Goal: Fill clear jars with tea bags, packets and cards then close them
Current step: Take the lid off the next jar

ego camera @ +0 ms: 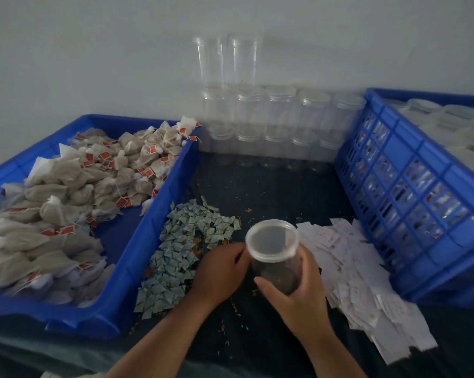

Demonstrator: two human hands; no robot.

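Lower centre: right hand [293, 293] grips the lidless jar [271, 241]; left hand [221, 268] is beside it, grip unclear. The counter [271, 186] runs between the tray [165, 192] and the crate [394, 173].

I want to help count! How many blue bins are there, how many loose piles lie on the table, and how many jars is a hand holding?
Blue bins: 2 (tray, crate)
Loose piles: 2 (packets, cards)
Held jar: 1, in the right hand
Total: 5
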